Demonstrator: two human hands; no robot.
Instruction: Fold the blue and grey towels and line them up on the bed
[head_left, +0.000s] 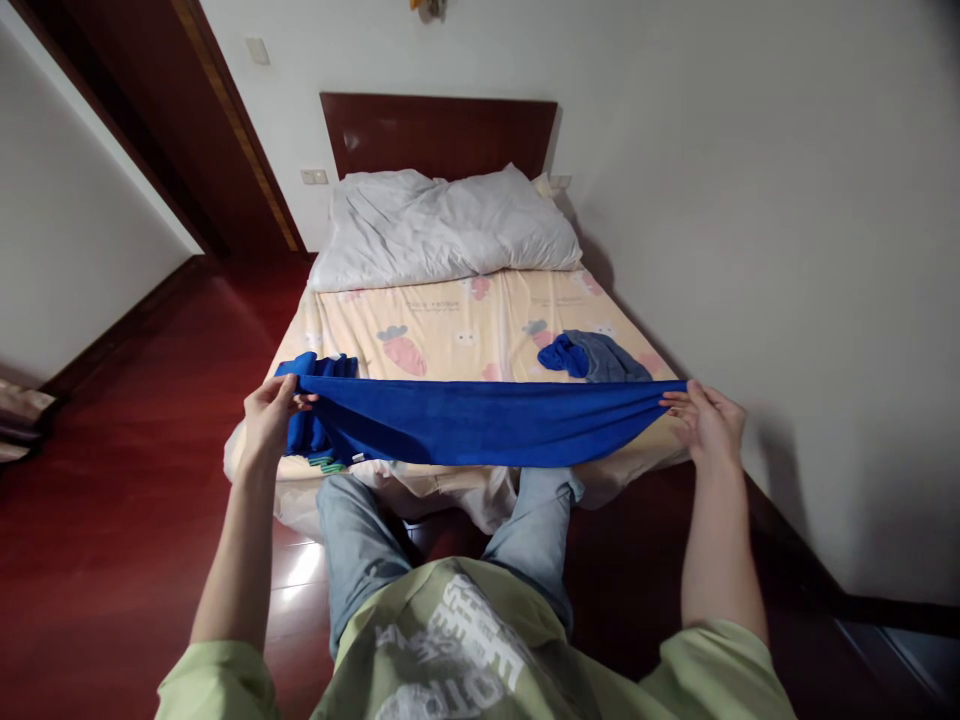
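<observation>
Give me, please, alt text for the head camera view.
A person's left hand and right hand hold a blue cloth stretched between them before a bed. On the bed, folded blue cloths lie at left, a crumpled blue-and-grey bundle at right, and white bedding beyond.

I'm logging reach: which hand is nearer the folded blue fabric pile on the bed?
Left: the left hand appears close beside the pile; the right hand is well off to its right.
</observation>
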